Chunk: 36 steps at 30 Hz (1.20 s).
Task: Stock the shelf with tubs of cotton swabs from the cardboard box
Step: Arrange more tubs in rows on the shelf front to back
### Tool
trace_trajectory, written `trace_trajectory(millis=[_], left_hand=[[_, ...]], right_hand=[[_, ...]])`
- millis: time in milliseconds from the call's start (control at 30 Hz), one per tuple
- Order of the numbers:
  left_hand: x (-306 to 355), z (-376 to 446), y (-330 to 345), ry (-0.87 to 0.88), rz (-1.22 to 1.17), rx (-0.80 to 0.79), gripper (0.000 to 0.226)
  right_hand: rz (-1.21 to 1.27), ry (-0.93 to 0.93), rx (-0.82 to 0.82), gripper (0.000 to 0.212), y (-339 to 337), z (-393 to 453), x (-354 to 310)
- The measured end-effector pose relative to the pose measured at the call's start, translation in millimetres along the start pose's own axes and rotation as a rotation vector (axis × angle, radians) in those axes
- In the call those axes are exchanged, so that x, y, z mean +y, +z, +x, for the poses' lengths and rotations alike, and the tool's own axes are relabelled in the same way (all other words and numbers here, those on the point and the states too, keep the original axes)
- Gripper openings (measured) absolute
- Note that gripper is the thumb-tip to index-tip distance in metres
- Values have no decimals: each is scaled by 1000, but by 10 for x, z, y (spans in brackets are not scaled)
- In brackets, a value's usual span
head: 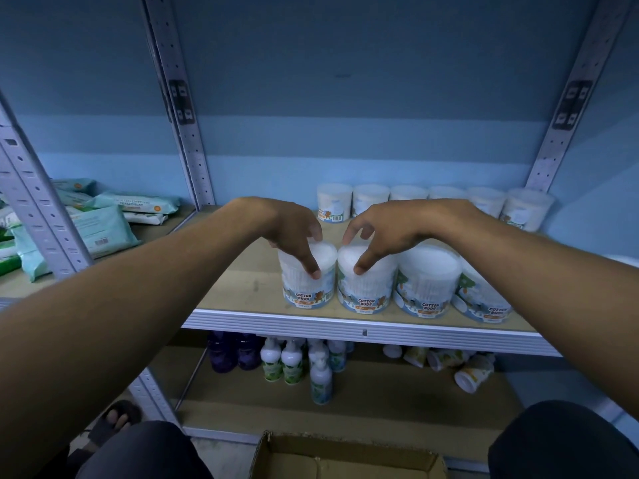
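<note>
Tubs of cotton swabs stand on a wooden shelf (242, 292) in two rows. Near row: four tubs side by side along the front edge, labels reading "Cotton Buds". The left hand (294, 233) reaches over the leftmost tub (307, 288), fingers curled down round its lid, thumb on the near side and fingertips on the far rim, gripping it from above. The right hand (383, 229) grips the second tub (366, 292) the same way, thumb pressed on the near part of the lid. These two tubs touch each other. To their right stand a third tub (428, 288) and a fourth tub (480, 302), the last partly hidden by the right forearm. Far row: six more tubs (408, 198) line the blue back wall, from the middle to the right upright.

On the neighbouring shelf to the left lie packs of wipes (103, 226). On the lower shelf stand dark bottles (235, 354) at left, white pump bottles (290, 361) in the middle, and small containers (446, 361) lying on their sides at right. Nearest, at the bottom edge, an open cardboard box (345, 458) sits between the person's knees.
</note>
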<state>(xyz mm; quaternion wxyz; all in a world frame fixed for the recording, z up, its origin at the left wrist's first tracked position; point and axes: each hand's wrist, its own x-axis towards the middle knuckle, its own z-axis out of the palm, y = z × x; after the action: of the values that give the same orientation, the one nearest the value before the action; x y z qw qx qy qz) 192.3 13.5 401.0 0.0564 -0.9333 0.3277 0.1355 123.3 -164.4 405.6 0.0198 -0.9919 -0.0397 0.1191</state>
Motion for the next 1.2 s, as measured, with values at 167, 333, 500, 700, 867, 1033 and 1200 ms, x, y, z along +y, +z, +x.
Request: trace_trajectory(millis=[167,333,500,700,867,1033,1200], left_hand=[[66,14,-113,20,30,106,74],[304,137,-192,79,9,183,69],[672,372,-258,159,-35,257,66],[1153,738,-366,234,-59,303,65],[1556,1078,-467,259,-86,286,68],[1952,1515,-546,300,-92,317,69],[2235,2049,-604,332,-81,345,73]], right_hand=[[56,51,57,61,-25,-105,206],[39,124,81,61,-27,-208,549],[14,199,73,57,-3,-393,1017],[-13,309,74,49,22,-602,1640],[-16,395,82,51,50,-653,2130],[23,472,71,52,58,-586,2541],[27,502,94,52,95,-420,2906]])
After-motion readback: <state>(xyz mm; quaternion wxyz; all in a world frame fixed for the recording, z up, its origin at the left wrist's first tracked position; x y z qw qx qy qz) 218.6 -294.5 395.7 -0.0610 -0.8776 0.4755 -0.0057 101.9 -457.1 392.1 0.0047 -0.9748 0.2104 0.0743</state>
